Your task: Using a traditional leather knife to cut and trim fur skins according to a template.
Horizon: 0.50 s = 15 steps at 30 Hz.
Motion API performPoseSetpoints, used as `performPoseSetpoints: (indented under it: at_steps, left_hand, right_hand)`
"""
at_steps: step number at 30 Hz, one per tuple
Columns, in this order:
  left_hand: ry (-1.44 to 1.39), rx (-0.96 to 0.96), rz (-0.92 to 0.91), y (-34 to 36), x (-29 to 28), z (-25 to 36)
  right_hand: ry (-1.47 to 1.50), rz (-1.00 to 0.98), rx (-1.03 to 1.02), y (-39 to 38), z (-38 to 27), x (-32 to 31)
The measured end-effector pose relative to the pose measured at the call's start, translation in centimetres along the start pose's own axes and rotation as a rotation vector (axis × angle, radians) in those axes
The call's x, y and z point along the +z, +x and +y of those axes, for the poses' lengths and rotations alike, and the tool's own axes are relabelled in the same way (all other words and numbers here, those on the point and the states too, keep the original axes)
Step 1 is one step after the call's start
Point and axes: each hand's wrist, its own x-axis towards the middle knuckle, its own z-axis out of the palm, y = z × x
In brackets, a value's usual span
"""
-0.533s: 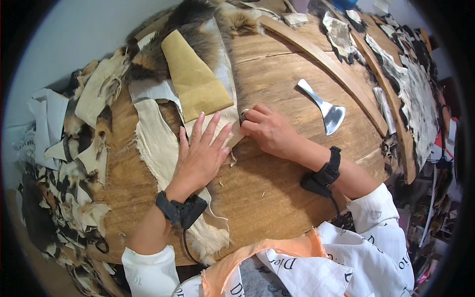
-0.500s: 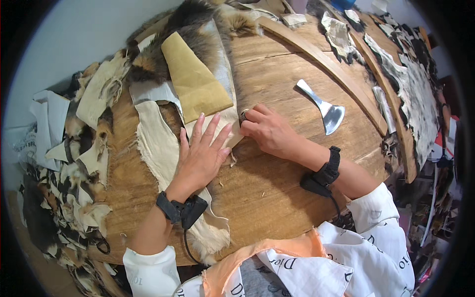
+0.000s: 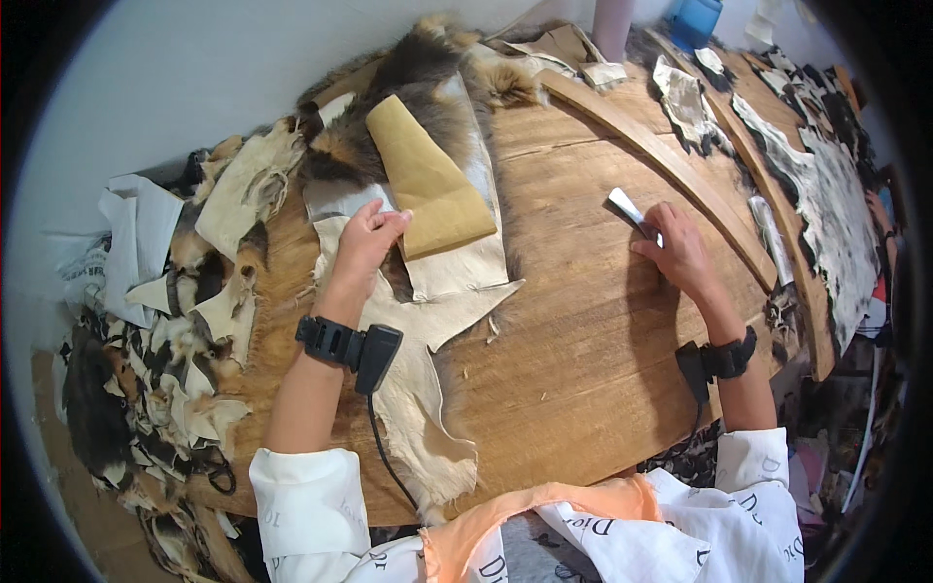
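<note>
My left hand (image 3: 367, 241) is closed, thumb and fingers pinched at the left edge of a tan paper pattern (image 3: 437, 199). That pattern lies on the pale skin side of a fur piece (image 3: 452, 277), whose dark brown and orange fur shows at the far side. A long cream skin strip (image 3: 398, 360) stretches toward me under my left forearm. On the right, my right hand (image 3: 678, 248) grips a shiny metal fan-shaped knife (image 3: 625, 205). Its narrow end sticks out past my fingers, while the flared blade is hidden beneath the hand.
Two long wooden strips (image 3: 661, 165) (image 3: 777, 209) lie along the right. Beyond them is a spotted black-and-white pelt (image 3: 841, 223). Fur scraps (image 3: 185, 360) heap at the left beside folded white paper (image 3: 141, 243). A blue container (image 3: 694, 24) and a pink cylinder (image 3: 611, 29) stand at the back.
My right hand has left the skin's edge, moved right and taken hold of the metal knife. My left hand has gone from lying flat to pinching at the pattern's left edge. The view has shifted.
</note>
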Motion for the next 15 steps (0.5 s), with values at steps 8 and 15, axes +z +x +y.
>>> performPoseSetpoints:
  at_steps: [8,15]
  left_hand:
    - [-0.314,-0.052,-0.24,-2.4,0.0,0.4]
    - [0.605,0.402,-0.303,-10.7,1.4,0.5]
  right_hand:
    - [0.151,-0.215,0.218,1.5,-1.0,-1.3]
    - [0.085,-0.073,0.222,0.3,-3.8,-3.5]
